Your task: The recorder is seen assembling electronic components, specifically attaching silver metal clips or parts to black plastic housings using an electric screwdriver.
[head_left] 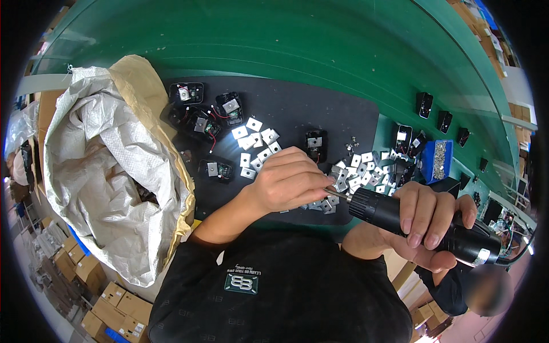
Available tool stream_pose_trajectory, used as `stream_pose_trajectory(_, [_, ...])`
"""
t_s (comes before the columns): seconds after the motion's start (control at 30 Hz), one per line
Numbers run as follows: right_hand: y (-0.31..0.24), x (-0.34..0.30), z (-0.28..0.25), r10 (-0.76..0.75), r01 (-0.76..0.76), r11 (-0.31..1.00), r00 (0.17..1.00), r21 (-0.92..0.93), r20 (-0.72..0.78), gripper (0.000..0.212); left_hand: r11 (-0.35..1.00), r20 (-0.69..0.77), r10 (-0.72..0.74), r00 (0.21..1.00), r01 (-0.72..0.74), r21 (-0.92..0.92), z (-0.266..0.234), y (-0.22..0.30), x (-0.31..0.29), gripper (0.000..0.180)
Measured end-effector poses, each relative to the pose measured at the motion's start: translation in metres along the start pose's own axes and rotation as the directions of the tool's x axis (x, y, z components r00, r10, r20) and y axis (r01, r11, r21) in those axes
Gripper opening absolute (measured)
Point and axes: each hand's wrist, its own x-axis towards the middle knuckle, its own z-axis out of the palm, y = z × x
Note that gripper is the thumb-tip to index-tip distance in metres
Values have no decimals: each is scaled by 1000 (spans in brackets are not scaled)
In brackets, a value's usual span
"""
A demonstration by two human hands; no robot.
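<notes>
Gripping black electric screwdriver (375, 210) in right hand (424, 217), pointing it lengthwise leftward; pinching its bit (339, 195) with left hand (293, 179).

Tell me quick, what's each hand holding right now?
Left hand: fingers closed at the tip of the metal bit; can't tell whether they hold anything small.
Right hand: closed, holding the black electric screwdriver.

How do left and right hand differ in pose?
The left hand pinches near the tip of the metal bit, while the right hand wraps the black body of the screwdriver. The left hand is near the picture's middle; the right hand sits farther right. Both are on one tool.
</notes>
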Motion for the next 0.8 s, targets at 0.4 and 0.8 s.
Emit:
stream_pose_trajectory(0.4, [5,-3,-4,13,-6,997,997,83,-80,51,1000,-10,5,1000,-5,7,-2,1,1,22])
stream_pose_trajectory(0.8, [5,-2,-8,32,-21,994,994,106,-106,48,999,73,-15,997,12,40,-4,-1,1,21])
